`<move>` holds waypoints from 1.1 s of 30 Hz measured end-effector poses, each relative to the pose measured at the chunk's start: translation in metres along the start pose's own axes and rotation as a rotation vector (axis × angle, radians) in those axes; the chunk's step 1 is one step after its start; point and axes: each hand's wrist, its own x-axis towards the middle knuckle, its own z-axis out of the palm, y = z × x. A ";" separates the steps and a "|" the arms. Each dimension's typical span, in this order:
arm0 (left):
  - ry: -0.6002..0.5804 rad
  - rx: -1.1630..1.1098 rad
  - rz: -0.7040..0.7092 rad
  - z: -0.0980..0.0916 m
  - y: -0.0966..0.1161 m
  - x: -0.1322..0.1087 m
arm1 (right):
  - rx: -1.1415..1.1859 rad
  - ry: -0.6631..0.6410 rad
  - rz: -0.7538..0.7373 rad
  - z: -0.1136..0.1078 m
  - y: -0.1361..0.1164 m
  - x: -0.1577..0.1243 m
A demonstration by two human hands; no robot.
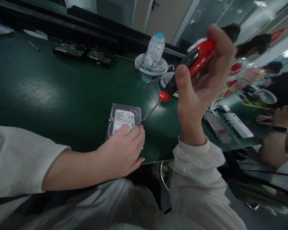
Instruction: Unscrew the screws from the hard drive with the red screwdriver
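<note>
A hard disk drive (124, 115) with a white label lies on the green table close to its front edge. My left hand (124, 147) is closed over the drive's near right part, its fingers covering that corner. Raised above the table, my right hand (201, 73) grips a red and black screwdriver (177, 77) by its handle. The screwdriver slants down to the left, and its tip meets the drive's right edge beside my left fingertips. Whether a screw sits under the tip is too small to tell.
Two opened drive-like units (69, 50) stand at the back left, near a small metal tool (34, 46). A white fan (156, 51) is at the back middle. On the right are a phone (214, 123), a white case (240, 125) and a co-worker's arm (276, 140).
</note>
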 end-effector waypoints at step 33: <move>0.041 -0.003 -0.032 0.003 0.002 0.001 | -0.053 0.037 0.073 -0.006 0.015 -0.003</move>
